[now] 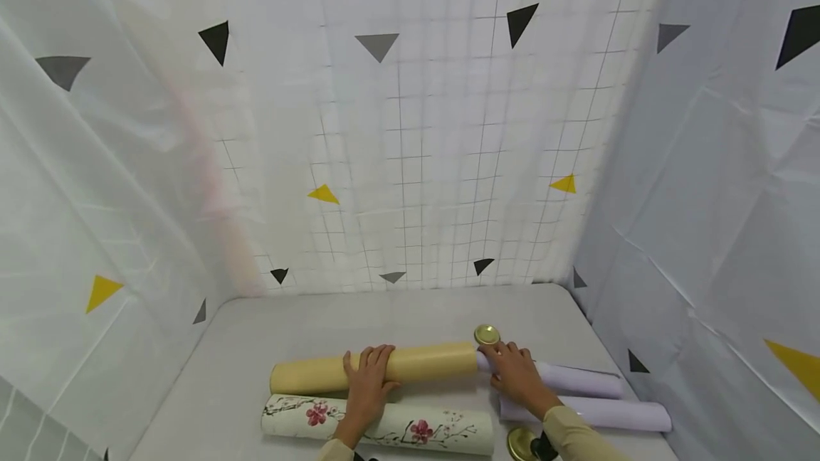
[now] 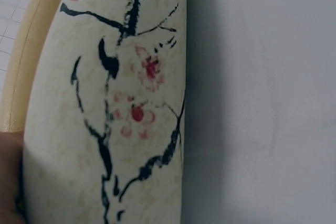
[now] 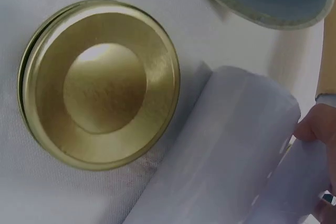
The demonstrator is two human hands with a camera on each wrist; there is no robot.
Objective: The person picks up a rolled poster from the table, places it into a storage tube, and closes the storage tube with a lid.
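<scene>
My left hand (image 1: 368,388) holds a yellow cardboard tube (image 1: 442,361) from above, fingers curved over it. At that tube's right end, my right hand (image 1: 517,375) grips a lilac paper roll (image 1: 579,380), whose near end meets the tube's opening. How far the roll reaches inside is hidden. Just in front lies a cream tube (image 1: 464,443) with red blossoms and dark branches, which fills much of the left wrist view. Its open end (image 3: 278,23) seems to show in the right wrist view. A second lilac roll (image 1: 621,413) lies under my right forearm.
One gold round lid (image 1: 487,334) lies behind my right hand. Another gold lid (image 1: 522,444) is by my right wrist, large in the right wrist view. White patterned sheets (image 1: 397,126) hang at the back and both sides of the white table (image 1: 307,319).
</scene>
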